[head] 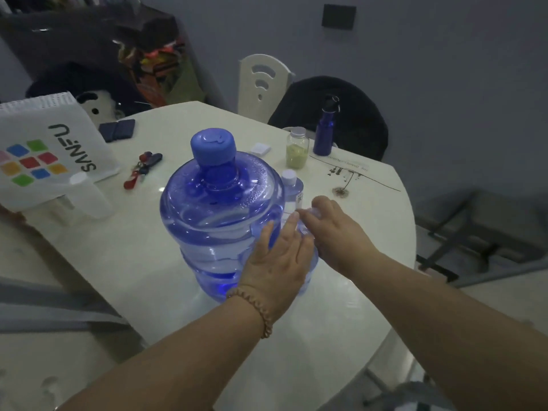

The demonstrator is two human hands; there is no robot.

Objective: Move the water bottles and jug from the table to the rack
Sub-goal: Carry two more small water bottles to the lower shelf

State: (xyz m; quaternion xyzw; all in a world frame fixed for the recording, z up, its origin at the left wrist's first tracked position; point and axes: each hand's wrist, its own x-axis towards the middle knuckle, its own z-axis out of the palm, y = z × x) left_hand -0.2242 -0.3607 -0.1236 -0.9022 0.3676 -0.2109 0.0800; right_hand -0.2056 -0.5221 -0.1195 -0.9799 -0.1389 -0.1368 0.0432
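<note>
Left hand (pixel 278 256), fingers spread flat, presses the near-right side of the big translucent blue plastic water jug (pixel 219 221) upright on the white table (pixel 148 262); right hand (pixel 332 229) wraps the small clear white-capped bottle (pixel 292 188) just right of it

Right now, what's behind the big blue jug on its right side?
A small clear bottle with a white cap stands right behind the jug. Only its cap and upper part show; the jug, the left hand and the right hand cover its lower body.

Beaded bracelet (pixel 261 310), bare forearms
</note>
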